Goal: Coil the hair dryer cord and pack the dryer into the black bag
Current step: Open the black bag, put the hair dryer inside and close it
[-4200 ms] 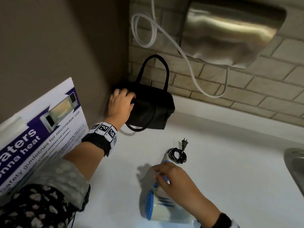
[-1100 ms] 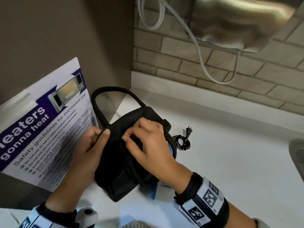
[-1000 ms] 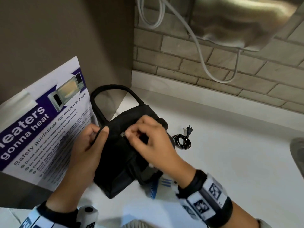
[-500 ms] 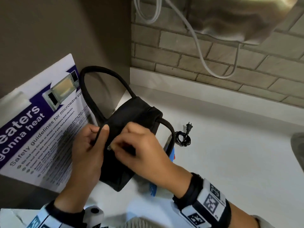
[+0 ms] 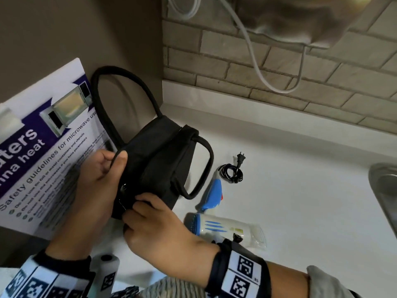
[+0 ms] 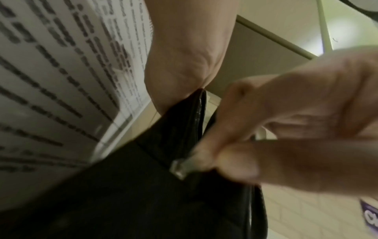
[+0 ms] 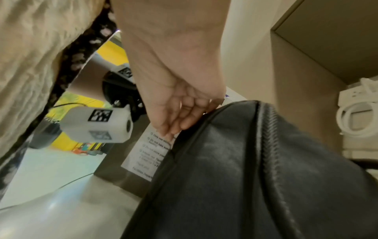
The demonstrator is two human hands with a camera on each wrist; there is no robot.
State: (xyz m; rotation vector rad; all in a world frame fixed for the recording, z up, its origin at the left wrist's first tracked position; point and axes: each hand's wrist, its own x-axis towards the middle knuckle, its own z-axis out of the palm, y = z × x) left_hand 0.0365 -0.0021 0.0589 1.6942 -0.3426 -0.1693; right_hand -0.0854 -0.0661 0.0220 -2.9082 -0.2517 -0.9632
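Unzipping the black bag (image 5: 159,160) with both hands, dryer waiting on the counter.

Head view: at centre left, left hand (image 5: 96,186) curled round the bag's edge; right hand (image 5: 154,229) below it, pinching at the zipper; hair dryer (image 5: 225,227) lying at lower centre on the white counter (image 5: 300,201), its coiled cord (image 5: 231,174) just above. Left wrist view: at lower centre, right hand fingers (image 6: 235,155) pinching the metal zipper pull (image 6: 180,168). Right wrist view: at centre, left hand fingers (image 7: 184,116) closed on the bag rim.
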